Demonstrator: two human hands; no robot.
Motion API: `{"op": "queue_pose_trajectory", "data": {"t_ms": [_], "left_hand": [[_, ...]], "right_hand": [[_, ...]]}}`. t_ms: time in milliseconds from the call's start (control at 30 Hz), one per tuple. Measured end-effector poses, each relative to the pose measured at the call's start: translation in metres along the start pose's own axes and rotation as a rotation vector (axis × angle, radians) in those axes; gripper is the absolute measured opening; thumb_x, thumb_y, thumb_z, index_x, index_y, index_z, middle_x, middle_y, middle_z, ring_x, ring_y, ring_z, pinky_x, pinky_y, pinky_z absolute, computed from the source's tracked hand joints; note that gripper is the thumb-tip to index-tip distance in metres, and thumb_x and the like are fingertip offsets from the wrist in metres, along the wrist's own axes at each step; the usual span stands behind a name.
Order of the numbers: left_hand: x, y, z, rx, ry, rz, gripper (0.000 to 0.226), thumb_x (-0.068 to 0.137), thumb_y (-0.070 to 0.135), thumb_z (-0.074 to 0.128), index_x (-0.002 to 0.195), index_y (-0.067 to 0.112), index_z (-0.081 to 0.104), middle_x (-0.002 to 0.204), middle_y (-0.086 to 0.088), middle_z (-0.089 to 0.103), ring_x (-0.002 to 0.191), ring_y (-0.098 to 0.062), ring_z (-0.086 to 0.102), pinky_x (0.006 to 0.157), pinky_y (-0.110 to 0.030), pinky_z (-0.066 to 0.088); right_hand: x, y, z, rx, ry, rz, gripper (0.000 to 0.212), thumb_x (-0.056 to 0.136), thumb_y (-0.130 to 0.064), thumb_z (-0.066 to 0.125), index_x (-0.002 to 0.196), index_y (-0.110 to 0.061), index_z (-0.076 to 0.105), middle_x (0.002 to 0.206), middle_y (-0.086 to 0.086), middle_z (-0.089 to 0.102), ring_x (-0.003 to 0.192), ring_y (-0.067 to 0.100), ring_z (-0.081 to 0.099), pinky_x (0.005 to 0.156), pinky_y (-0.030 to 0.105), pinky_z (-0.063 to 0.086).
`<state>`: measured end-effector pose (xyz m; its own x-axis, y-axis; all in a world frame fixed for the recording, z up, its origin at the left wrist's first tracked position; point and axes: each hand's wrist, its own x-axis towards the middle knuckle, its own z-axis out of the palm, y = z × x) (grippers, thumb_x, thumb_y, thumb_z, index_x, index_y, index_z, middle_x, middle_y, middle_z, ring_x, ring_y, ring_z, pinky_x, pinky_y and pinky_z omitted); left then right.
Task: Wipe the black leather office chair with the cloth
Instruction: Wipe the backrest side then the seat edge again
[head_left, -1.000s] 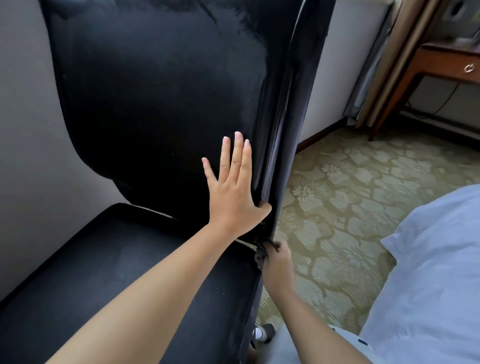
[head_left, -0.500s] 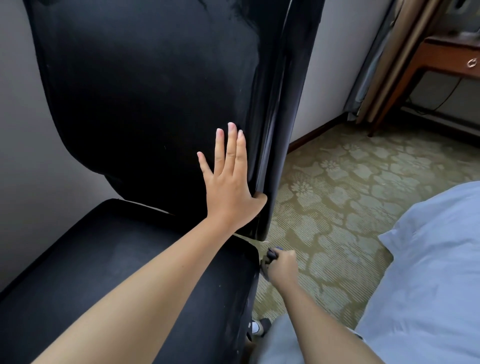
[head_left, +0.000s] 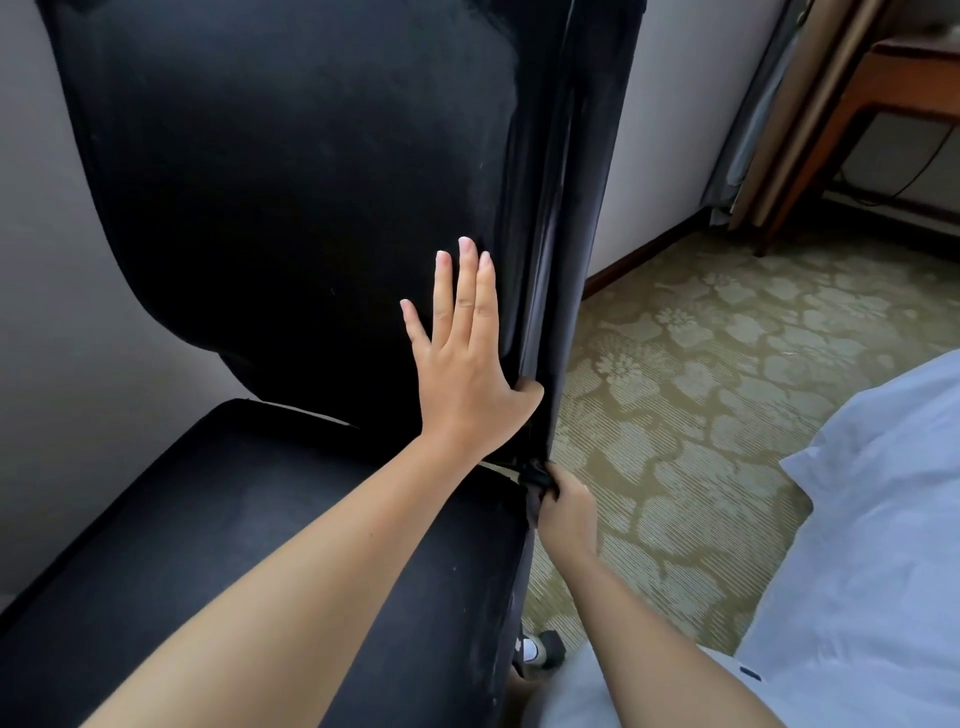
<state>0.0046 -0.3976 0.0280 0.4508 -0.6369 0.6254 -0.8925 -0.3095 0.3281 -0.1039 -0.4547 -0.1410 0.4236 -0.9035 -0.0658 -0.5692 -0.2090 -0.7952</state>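
The black leather office chair fills the left of the view, with its tall backrest (head_left: 291, 182) upright and its seat (head_left: 249, 519) below. My left hand (head_left: 467, 374) lies flat on the lower right of the backrest, fingers straight, thumb hooked over the side edge. My right hand (head_left: 569, 512) grips a small dark wad of cloth (head_left: 536, 479) against the bottom of the backrest's side edge, where it meets the seat. Most of the cloth is hidden in my fist.
A bed with a pale blue sheet (head_left: 872, 545) lies close at the right. Patterned green carpet (head_left: 701, 389) runs between chair and bed. A wooden desk (head_left: 893, 78) and curtain (head_left: 810, 114) stand at the back right. A grey wall (head_left: 47, 312) is behind the chair. A chair caster (head_left: 543, 649) shows below the seat.
My right hand with the cloth dropped slightly beside the seat edge, then came back up to the base of the backrest's side edge. My left hand stayed flat on the backrest.
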Motion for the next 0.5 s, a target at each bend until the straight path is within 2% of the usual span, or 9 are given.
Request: {"op": "queue_pose_trajectory", "data": {"t_ms": [67,133,200,267,333,400,433,500], "left_hand": [[0.000,-0.001,0.002,-0.006,0.013,0.003,0.115,0.062,0.030,0.075,0.147,0.016,-0.001,0.158,-0.008,0.001,0.145,-0.024,-0.007,0.114,-0.059,0.003],[-0.002,-0.001,0.002,-0.002,0.022,0.009,0.114,0.062,0.032,0.073,0.147,0.014,0.000,0.158,-0.010,0.003,0.145,-0.025,-0.006,0.113,-0.059,0.003],[-0.004,0.000,0.003,-0.002,0.018,0.021,0.113,0.062,0.033,0.073,0.147,0.014,0.001,0.158,-0.010,0.004,0.145,-0.025,-0.005,0.113,-0.059,0.003],[-0.005,0.000,0.003,-0.007,0.013,0.021,0.113,0.062,0.033,0.072,0.147,0.014,0.000,0.158,-0.009,0.003,0.145,-0.024,-0.006,0.114,-0.058,0.001],[-0.005,0.000,0.002,-0.006,0.010,0.021,0.112,0.062,0.034,0.071,0.147,0.014,0.000,0.158,-0.009,0.003,0.145,-0.024,-0.006,0.113,-0.058,0.000],[-0.005,0.001,0.001,-0.002,0.005,0.024,0.112,0.062,0.036,0.069,0.147,0.014,0.000,0.158,-0.009,0.002,0.145,-0.024,-0.006,0.113,-0.058,0.001],[-0.005,0.001,0.001,-0.004,0.000,0.024,0.111,0.062,0.037,0.068,0.147,0.014,-0.001,0.158,-0.010,0.003,0.145,-0.024,-0.006,0.113,-0.058,0.001],[-0.007,0.004,0.000,-0.012,-0.007,0.021,0.111,0.062,0.037,0.067,0.147,0.014,0.000,0.158,-0.010,0.004,0.145,-0.025,-0.005,0.113,-0.059,0.002]], "right_hand": [[0.008,0.002,-0.006,-0.023,-0.162,0.063,0.034,0.082,0.006,0.037,0.093,-0.002,0.069,0.069,0.006,0.063,0.063,0.022,0.056,0.056,0.031,0.045],[0.019,0.002,-0.018,-0.091,-0.284,0.065,0.033,0.083,0.000,0.038,0.090,-0.006,0.069,0.067,0.007,0.064,0.060,0.023,0.056,0.056,0.036,0.049],[0.021,-0.005,-0.022,-0.001,-0.272,0.058,0.040,0.077,0.006,0.035,0.091,-0.009,0.070,0.072,0.008,0.067,0.063,0.021,0.057,0.056,0.037,0.049],[0.016,-0.016,-0.018,0.057,-0.217,-0.082,0.041,0.072,0.008,0.034,0.086,-0.012,0.066,0.066,0.009,0.063,0.059,0.018,0.054,0.059,0.030,0.048],[0.007,-0.019,-0.008,0.001,-0.271,-0.226,0.042,0.071,0.000,0.032,0.088,-0.008,0.069,0.071,0.006,0.061,0.066,0.020,0.058,0.067,0.029,0.050],[-0.004,-0.015,0.003,-0.103,-0.316,-0.258,0.040,0.072,-0.005,0.035,0.089,-0.008,0.071,0.086,0.003,0.060,0.088,0.028,0.059,0.078,0.032,0.047],[-0.015,-0.013,0.007,-0.153,-0.314,-0.279,0.035,0.073,-0.006,0.038,0.085,-0.009,0.072,0.090,0.004,0.060,0.094,0.030,0.055,0.079,0.031,0.042],[-0.040,-0.009,0.009,-0.198,-0.252,-0.340,0.031,0.075,-0.008,0.040,0.077,-0.011,0.071,0.093,0.002,0.059,0.093,0.028,0.045,0.077,0.027,0.034]]}}
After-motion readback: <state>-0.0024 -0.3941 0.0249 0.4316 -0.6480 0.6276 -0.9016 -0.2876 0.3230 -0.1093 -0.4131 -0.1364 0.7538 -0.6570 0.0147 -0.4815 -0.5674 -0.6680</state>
